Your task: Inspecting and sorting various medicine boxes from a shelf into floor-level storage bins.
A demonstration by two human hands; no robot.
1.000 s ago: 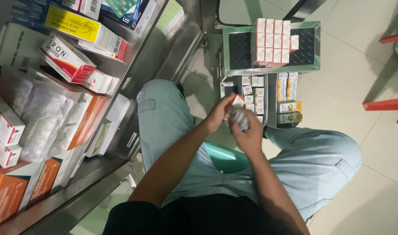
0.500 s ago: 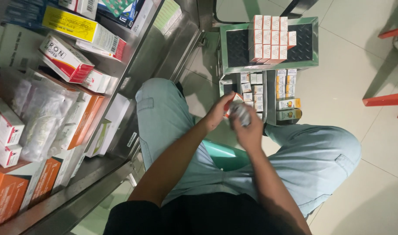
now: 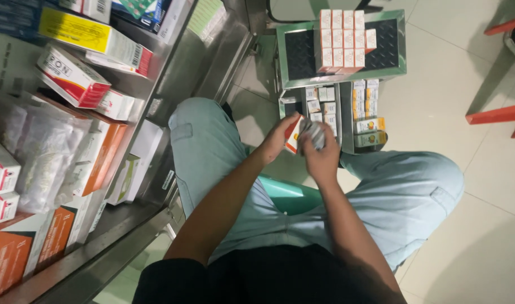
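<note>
Seated person, both hands raised above the knees. Left hand (image 3: 280,139) closed around a small white-and-orange cardboard box (image 3: 294,135); right hand (image 3: 320,155) closed on a silvery blister strip (image 3: 312,133) just beside it. Beyond, a metal tray of small white-and-red cartons (image 3: 392,48). Steel shelves (image 3: 128,225) of medicine boxes at left.

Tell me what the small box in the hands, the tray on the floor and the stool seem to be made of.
Small box in the left hand: printed cardboard, matte, with flat folded faces.
Tray: likely stainless steel, going by its shiny grey rim; the dark inside looks like a mat.
Stool: probably plastic, smooth, uniformly green and slightly glossy.
</note>
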